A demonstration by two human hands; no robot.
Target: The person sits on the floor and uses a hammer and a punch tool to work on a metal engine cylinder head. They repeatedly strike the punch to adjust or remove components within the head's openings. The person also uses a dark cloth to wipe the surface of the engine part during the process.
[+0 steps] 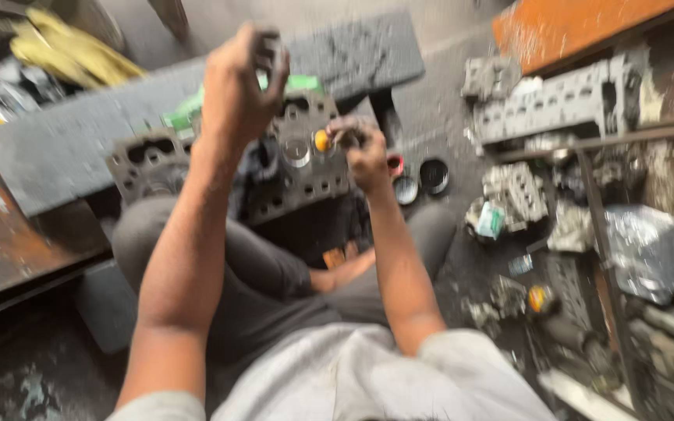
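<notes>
- The cylinder head (298,168) lies across the person's lap and knees, its flat face up, probably so both hands can work on it from above while the person sits on the floor.
- It looks like a dark, greasy metal casting with round ports and bolt holes along its edges; one bright metal ring shows near the middle. Motion blur hides finer detail.
- The right hand (362,152) rests on the upper face of the cylinder head, fingers pinched around a small tool with a yellow-orange knob (321,140) that points down into a port.
- The left hand (237,86) is raised above the head, closed around a small dark part (268,53); what it is I cannot tell.
- Just beside the right hand, small round tins (419,178) sit on the floor, within easy reach.
- Further right, a second cylinder head (559,101) and loose engine parts (516,195) lie scattered.
- A dark board (196,117) lies behind, with yellow gloves (72,51) beyond it.
</notes>
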